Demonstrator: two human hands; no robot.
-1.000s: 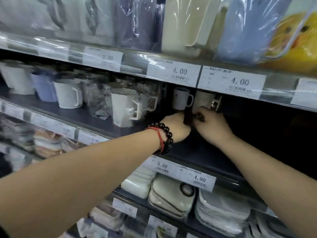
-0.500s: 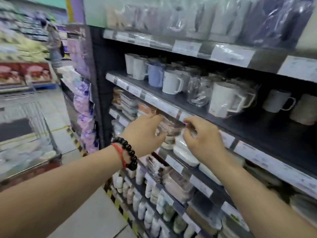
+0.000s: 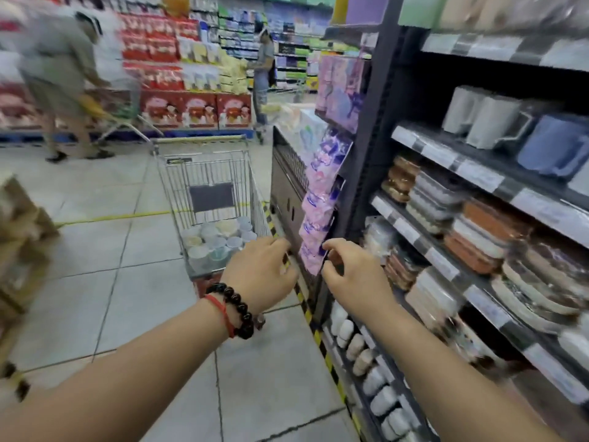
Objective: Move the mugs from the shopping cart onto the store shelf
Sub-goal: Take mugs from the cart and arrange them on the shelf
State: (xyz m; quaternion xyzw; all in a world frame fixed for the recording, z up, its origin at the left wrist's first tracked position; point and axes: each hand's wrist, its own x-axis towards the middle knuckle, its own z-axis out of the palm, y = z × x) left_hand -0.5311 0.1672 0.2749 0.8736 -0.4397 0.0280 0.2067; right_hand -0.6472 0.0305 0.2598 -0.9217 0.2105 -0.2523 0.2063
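Mugs (image 3: 218, 242): a cluster, pale white, cream and light blue, standing upright on the floor of the shopping cart (image 3: 207, 173), bunched toward its near end. More mugs (image 3: 497, 122) already on the store shelf (image 3: 478, 173), upper tier, close to its front edge at the right of the view.

Step, as judged: the reach to the cart for another mug, both hands empty. Next move calls for reaching down over the cart's near rim, picking one mug by body or handle, lifting it clear of its neighbours without knocking them, then turning right to the shelf.

Left hand (image 3: 261, 275): forward, palm down, fingers loosely curled, holding nothing; just short of the cart's near right corner. Bead bracelet (image 3: 237, 309) and red cord on the wrist.

Right hand (image 3: 353, 275): level with it, beside the shelf's end, fingers bent, thumb and forefinger near each other, nothing between them.

Frame blurred by motion; mug count uncertain.
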